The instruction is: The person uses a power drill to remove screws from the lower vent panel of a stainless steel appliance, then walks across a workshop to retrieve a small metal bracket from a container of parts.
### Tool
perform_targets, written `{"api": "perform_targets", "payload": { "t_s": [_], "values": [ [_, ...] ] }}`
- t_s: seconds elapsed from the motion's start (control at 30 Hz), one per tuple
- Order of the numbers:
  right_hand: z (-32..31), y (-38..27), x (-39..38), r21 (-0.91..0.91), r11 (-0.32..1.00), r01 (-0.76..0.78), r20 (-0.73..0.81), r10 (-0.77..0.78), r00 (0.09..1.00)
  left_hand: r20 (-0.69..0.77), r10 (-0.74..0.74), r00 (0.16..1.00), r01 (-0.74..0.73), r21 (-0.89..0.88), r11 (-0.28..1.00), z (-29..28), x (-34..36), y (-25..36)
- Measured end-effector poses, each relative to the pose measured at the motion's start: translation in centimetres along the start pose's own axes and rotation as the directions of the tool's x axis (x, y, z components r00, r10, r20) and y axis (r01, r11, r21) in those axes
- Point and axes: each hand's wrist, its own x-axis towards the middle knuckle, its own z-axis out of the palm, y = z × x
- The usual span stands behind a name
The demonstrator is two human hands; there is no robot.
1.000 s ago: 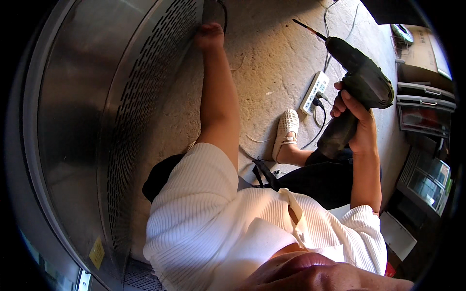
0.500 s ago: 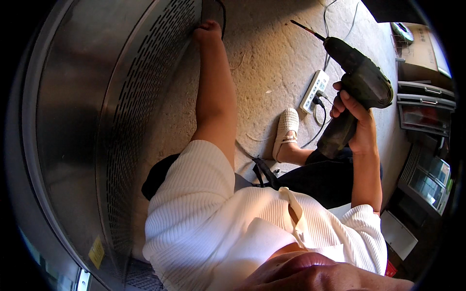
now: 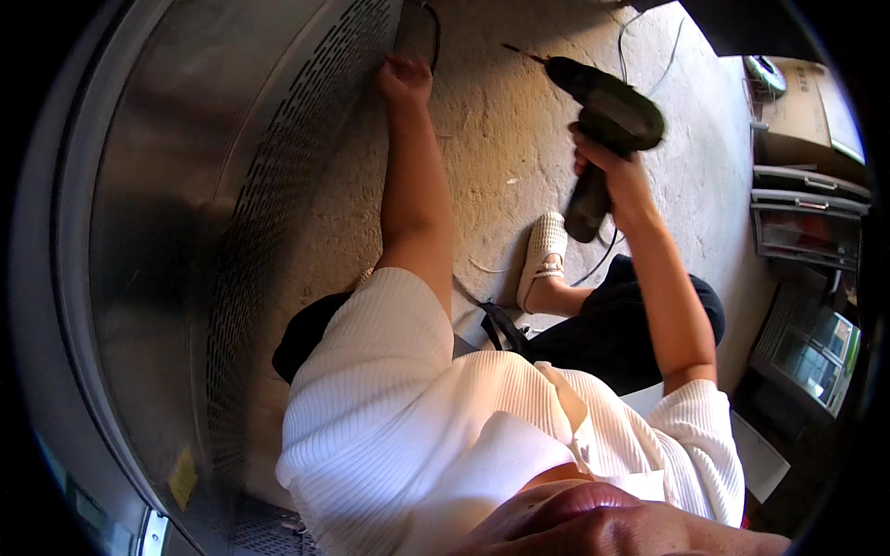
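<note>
A dark green cordless drill point(image 3: 619, 116) is in my right hand point(image 3: 604, 165), its fingers wrapped round the grip. The drill is tilted, with its thin bit point(image 3: 525, 53) pointing to the far left, apart from the metal. My left hand point(image 3: 406, 82) is stretched far out against the far end of the slotted metal panel point(image 3: 306, 102). Its fingers are curled by the panel's edge, and whatever they hold is hidden. A black cable point(image 3: 436, 37) hangs just beside that hand.
The big metal cabinet point(image 3: 153, 204) fills the left side. My foot in a cream slipper point(image 3: 541, 255) rests on the concrete floor point(image 3: 505, 120), where thin cables lie. At right stand a drawer unit point(image 3: 807, 218), a cardboard box point(image 3: 793, 107) and a glass-fronted appliance point(image 3: 811, 352).
My right hand has carried the drill leftward, closer to the panel, and it now covers the white power strip. My left hand stays by the panel's far end, its fingers turned slightly.
</note>
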Motion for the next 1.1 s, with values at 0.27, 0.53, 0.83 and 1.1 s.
{"api": "perform_targets", "payload": {
  "t_s": [0.27,0.53,0.83,1.1],
  "values": [
    [8.8,8.2,8.0,0.356,0.901,-0.248,0.192,0.189,0.963,-0.213,-0.002,0.977,0.02,0.085,0.996,0.3,-1.4,0.6],
    [13.1,14.4,10.2,0.575,0.694,-0.433,0.342,0.277,0.898,-0.16,-0.009,0.987,0.055,0.287,0.956,-1.0,-1.6,3.1],
    [12.9,15.5,11.5,0.641,0.579,-0.504,0.431,0.271,0.86,0.041,-0.044,0.998,0.026,0.355,0.934,-2.1,-0.7,4.8],
    [12.9,16.1,11.7,0.666,0.55,-0.504,0.439,0.257,0.861,0.043,-0.065,0.997,0.044,0.375,0.926,-1.3,-0.9,4.7]
  ]
}}
